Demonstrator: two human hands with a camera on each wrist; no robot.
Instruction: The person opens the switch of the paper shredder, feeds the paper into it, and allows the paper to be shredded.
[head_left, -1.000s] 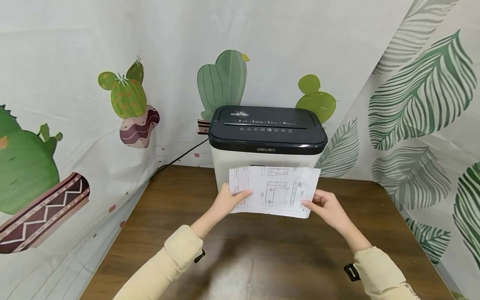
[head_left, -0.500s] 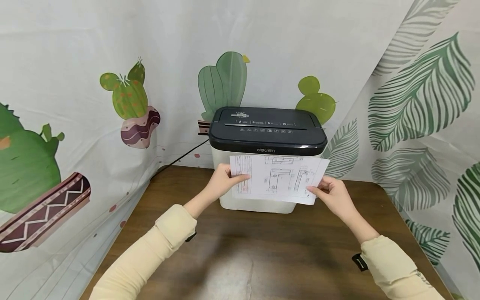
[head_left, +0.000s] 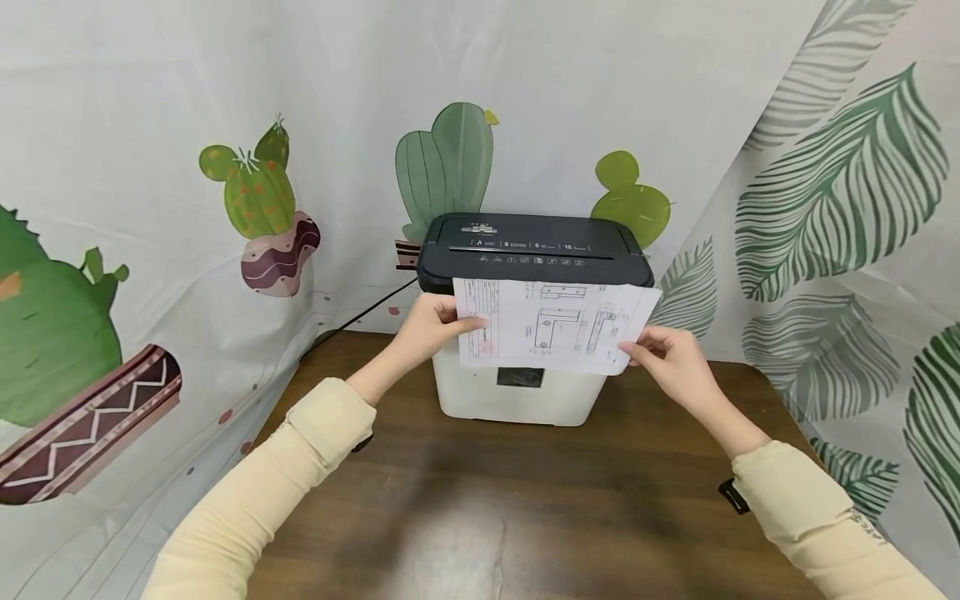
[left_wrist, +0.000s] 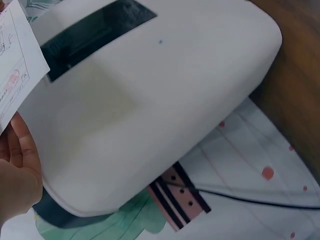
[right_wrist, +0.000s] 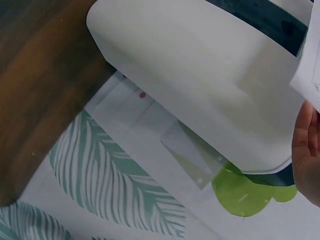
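A white sheet of paper [head_left: 562, 333] printed with technical drawings is held up by both hands in front of a paper shredder [head_left: 532, 237]. My left hand [head_left: 427, 333] pinches its left edge, thumb on the printed face. At the right edge, my right hand [head_left: 671, 358] pinches it the same way. The sheet's upper edge overlaps the front of the shredder's black lid, below the long feed slot [head_left: 532, 252]. In the left wrist view, a corner of the paper [left_wrist: 20, 65] shows a red stamp beside the white bin [left_wrist: 125, 110].
The shredder stands at the back of a brown wooden table [head_left: 450, 517]. A black power cord [head_left: 360, 315] runs from it to the left. Behind hangs a white curtain [head_left: 555, 92] printed with cacti and leaves.
Both hands have raised the paper from low in front of the white bin up to the lid's front edge. More of the bin and its dark window now shows beneath it.
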